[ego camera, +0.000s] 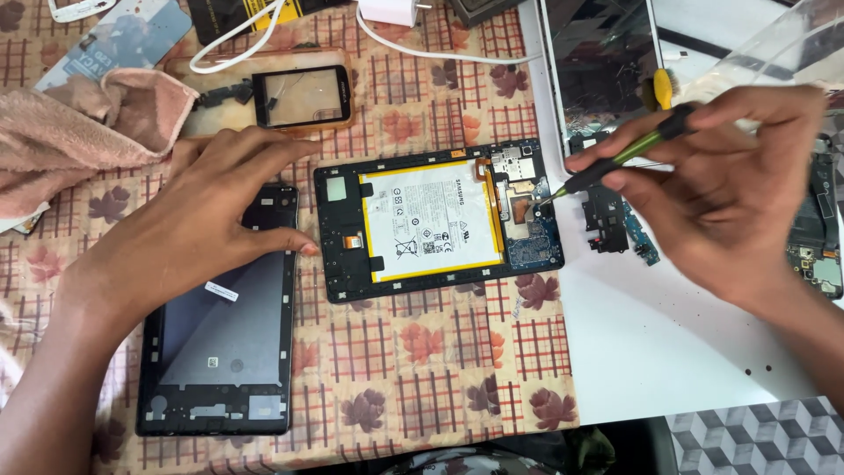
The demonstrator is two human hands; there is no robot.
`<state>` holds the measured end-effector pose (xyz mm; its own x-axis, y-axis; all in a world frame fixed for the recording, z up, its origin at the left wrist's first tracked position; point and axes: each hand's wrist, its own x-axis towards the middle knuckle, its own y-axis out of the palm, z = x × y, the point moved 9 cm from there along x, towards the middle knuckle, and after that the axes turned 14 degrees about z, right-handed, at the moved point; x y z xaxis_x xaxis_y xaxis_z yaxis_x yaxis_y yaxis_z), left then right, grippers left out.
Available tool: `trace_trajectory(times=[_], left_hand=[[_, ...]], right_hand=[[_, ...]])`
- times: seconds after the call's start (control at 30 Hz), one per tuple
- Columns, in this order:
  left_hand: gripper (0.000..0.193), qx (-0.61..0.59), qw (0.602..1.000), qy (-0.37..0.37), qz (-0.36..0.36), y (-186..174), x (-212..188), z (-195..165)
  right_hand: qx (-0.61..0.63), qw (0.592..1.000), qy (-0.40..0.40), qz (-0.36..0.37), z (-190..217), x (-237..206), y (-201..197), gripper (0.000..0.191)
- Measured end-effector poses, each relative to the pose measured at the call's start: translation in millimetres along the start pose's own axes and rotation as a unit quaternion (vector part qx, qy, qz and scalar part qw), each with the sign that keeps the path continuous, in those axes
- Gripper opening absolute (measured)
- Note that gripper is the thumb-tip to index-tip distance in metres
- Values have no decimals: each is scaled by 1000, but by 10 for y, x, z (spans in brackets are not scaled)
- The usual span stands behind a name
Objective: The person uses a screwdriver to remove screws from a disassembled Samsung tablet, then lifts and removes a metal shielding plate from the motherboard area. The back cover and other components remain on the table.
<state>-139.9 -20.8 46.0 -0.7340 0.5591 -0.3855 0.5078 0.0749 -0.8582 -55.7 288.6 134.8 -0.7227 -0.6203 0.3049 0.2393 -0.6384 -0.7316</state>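
Note:
An opened tablet (pixel 440 220) lies in the middle of the table, showing its white battery with a yellow border and the circuit board at its right end. My right hand (pixel 730 189) grips a green and black screwdriver (pixel 620 158) whose tip touches the board near the tablet's right edge. My left hand (pixel 198 215) rests with fingers spread on the top of a black tablet back cover (pixel 220 343), its thumb tip just beside the opened tablet's left edge.
A pink towel (pixel 83 123) lies at the left. A small phone screen frame (pixel 301 95), white cables (pixel 237 40) and a white charger (pixel 387 10) sit at the back. Another opened tablet (pixel 602 62) and loose black parts (pixel 607 215) lie on the white mat (pixel 668 334) to the right.

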Motion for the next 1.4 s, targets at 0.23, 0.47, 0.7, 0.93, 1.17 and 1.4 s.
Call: trace_trajectory(times=[0.23, 0.47, 0.7, 0.93, 1.17, 1.4], left_hand=[[95, 13, 999, 34, -19, -17, -15, -67], [95, 7, 1000, 6, -2, -9, -7, -54], [89, 30, 1000, 0, -1, 1, -4, -45], [85, 27, 1000, 2, -3, -9, -15, -68], [83, 28, 1000, 8, -8, -33, -41, -111], [81, 34, 999, 15, -15, -25, -57, -120]], right_hand=[[-2, 1000, 20, 7, -41, -11, -6, 56], [21, 999, 23, 7, -66, -3, 33, 55], [-1, 1000, 19, 14, -37, 23, 26, 56], [-5, 999, 30, 22, -49, 11, 19, 56], [17, 999, 38, -5, -172, -102, -9, 48], [-53, 972, 217, 76, -481, -154, 205, 33]])
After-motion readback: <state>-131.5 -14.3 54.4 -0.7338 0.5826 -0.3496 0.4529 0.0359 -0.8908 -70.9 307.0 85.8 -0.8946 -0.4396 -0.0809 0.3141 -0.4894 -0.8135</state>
